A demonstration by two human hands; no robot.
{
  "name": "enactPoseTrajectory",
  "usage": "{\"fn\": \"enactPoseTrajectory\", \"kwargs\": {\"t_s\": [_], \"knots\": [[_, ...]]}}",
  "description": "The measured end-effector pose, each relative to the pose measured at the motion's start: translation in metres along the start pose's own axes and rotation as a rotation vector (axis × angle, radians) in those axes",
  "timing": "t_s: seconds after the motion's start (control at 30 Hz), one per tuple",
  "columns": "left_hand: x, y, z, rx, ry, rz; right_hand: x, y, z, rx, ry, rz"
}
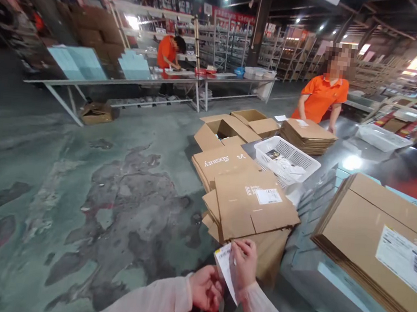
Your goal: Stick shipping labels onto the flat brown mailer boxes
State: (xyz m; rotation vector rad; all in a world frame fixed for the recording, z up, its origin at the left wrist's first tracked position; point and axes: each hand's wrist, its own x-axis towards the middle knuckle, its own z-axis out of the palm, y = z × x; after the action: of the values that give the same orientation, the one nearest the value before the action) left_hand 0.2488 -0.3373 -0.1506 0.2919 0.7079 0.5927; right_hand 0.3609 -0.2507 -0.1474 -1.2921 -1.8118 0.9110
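In the head view, my right hand (244, 265) pinches a white shipping label (227, 269) by its upper right side. My left hand (206, 289) is at the label's left edge, palm up, its fingers curled against it. Part of the left hand's grip is hidden. Just beyond my hands, a flat cardboard box (238, 206) with a white label on it lies on a stack of flattened cartons. A printed carton (223, 161) lies behind it. To my right is another stack of flattened cartons (366, 212), its top one bearing a large label.
A white perforated basket (305, 161) with papers stands beyond the cartons, near open boxes (221, 127). A person in orange (322, 98) stands behind another carton stack (305, 134). Another person (166, 52) bends over a long table (126, 84). Patchy floor (121, 206) lies left.
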Motion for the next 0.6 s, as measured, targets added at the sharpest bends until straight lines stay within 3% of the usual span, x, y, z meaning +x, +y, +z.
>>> {"fn": "enactPoseTrajectory", "kwargs": {"t_s": [0.1, 0.17, 0.23, 0.3, 0.37, 0.43, 0.5, 0.6], "knots": [[-0.001, 0.028, -0.025, 0.365, 0.192, -0.033, 0.038, 0.018, 0.037, -0.178, 0.117, 0.065], [-0.007, 0.066, -0.043, 0.559, 0.264, -0.094, 0.053, 0.027, 0.037, -0.354, 0.203, 0.127], [-0.011, 0.127, -0.061, 0.784, 0.39, -0.049, 0.056, 0.036, 0.02, -0.546, 0.325, 0.222], [-0.003, 0.204, -0.076, 0.98, 0.561, 0.123, 0.049, 0.046, -0.004, -0.591, 0.42, 0.395], [0.018, 0.278, -0.084, 1.124, 0.692, 0.294, 0.041, 0.054, -0.025, -0.532, 0.456, 0.586], [0.044, 0.326, -0.085, 1.229, 0.763, 0.358, 0.036, 0.057, -0.036, -0.455, 0.45, 0.685], [0.06, 0.334, -0.085, 1.297, 0.797, 0.344, 0.032, 0.058, -0.037, -0.389, 0.477, 0.71], [0.049, 0.289, -0.093, 1.348, 0.795, 0.309, 0.023, 0.06, -0.032, -0.183, 0.49, 0.766]]}}
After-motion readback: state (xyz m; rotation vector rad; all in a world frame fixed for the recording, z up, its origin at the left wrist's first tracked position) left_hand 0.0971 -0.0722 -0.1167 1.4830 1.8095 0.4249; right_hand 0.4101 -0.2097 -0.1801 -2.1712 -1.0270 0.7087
